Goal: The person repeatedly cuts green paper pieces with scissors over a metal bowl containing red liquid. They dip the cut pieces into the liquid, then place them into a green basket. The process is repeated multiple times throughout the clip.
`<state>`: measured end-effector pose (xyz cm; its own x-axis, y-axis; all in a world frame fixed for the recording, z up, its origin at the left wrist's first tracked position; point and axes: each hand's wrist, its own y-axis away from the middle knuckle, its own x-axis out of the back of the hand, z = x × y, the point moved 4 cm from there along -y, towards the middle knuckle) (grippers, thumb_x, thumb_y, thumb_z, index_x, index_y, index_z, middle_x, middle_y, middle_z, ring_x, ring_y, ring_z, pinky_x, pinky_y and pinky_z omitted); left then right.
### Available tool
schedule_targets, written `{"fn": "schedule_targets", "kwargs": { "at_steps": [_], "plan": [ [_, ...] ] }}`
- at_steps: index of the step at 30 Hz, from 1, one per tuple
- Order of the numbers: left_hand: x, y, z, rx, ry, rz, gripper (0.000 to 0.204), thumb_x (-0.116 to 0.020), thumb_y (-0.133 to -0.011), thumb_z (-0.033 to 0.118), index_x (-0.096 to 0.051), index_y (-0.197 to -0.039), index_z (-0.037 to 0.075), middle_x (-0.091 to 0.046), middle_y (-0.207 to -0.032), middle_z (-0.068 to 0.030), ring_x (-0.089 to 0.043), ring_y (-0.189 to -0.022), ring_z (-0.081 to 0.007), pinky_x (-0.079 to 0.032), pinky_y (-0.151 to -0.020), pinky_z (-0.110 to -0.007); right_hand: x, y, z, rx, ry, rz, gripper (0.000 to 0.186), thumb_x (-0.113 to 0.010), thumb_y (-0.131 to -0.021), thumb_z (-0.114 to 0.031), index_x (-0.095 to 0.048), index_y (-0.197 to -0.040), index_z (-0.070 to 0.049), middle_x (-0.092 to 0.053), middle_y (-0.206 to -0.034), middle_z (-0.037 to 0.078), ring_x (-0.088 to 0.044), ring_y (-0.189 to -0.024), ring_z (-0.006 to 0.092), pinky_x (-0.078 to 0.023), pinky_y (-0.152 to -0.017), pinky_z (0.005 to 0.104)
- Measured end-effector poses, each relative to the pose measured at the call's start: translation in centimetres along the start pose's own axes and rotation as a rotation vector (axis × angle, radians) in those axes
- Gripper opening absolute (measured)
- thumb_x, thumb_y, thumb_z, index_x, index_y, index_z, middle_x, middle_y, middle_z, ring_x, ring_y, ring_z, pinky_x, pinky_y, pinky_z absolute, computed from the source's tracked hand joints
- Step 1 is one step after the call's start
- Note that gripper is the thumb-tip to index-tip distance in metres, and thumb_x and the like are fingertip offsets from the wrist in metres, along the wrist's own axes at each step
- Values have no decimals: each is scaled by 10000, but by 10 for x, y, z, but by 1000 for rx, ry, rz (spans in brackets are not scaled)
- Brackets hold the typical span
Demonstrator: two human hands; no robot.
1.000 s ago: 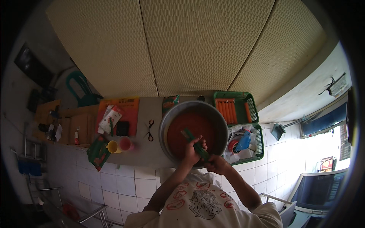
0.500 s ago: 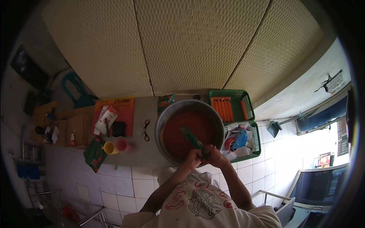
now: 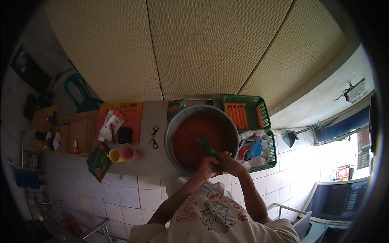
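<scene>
A large round metal pot (image 3: pixel 170 125) stands on the table, holding smooth orange-red liquid (image 3: pixel 194 129). Over its near edge my left hand (image 3: pixel 207 167) and my right hand (image 3: pixel 229 164) meet, fingers closed together around the lower end of a narrow green plastic packet (image 3: pixel 206 146). The packet slants up and to the left above the liquid; its far end looks paler and see-through. Blur hides whether that end touches the surface. My hands cover the packet's near end.
Right of the pot, one green basket (image 3: pixel 266 111) holds several orange tubes (image 3: pixel 239 116); another (image 3: pixel 272 152) holds bags and red tape. Leftward lie scissors (image 3: pixel 154 137), a pink cup (image 3: pixel 129 152), a yellow cup (image 3: pixel 115 155) and a green pack (image 3: pixel 98 162). A padded wall (image 3: pixel 210 52) rises behind.
The packet's far end has moved slightly right and down, closer to my hands. Both hands stay together at the pot's near rim, with the right hand's fingers shifted a little.
</scene>
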<state>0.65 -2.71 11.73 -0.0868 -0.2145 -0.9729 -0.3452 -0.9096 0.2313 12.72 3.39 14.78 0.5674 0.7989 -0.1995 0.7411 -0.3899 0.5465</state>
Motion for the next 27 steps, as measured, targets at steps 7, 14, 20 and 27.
{"fn": "schedule_targets", "kwargs": {
  "at_steps": [7,14,20,27],
  "plan": [
    [31,-12,-1,-129,147,153,209,-575,-708,8,-654,-900,33,-714,-1097,-120,-663,-1198,-356,-578,-965,-561,-19,-5,-7,149,769,67,315,-610,-957,-110,-632,-1218,66,-707,-952,212,-744,-736,302,-608,-640,383],
    [57,-24,0,-57,246,91,78,-598,-647,14,-596,-724,29,-691,-855,-162,-678,-976,-364,-536,-992,-557,-42,34,-35,171,981,118,254,-668,-909,-108,-626,-1096,59,-674,-1024,295,-713,-829,441,-576,-703,520],
    [61,-26,9,15,341,253,57,-573,-692,46,-608,-706,4,-699,-837,-193,-681,-847,-350,-562,-934,-544,-48,52,-34,278,852,263,165,-567,-1055,-126,-615,-1028,30,-693,-857,255,-696,-785,459,-541,-692,545],
    [56,-35,22,10,468,460,139,-546,-802,87,-569,-684,16,-651,-747,-174,-676,-781,-306,-588,-874,-511,-52,72,-22,220,763,244,163,-570,-1053,-127,-657,-1041,10,-722,-861,211,-714,-798,433,-560,-706,523]
  ]
}}
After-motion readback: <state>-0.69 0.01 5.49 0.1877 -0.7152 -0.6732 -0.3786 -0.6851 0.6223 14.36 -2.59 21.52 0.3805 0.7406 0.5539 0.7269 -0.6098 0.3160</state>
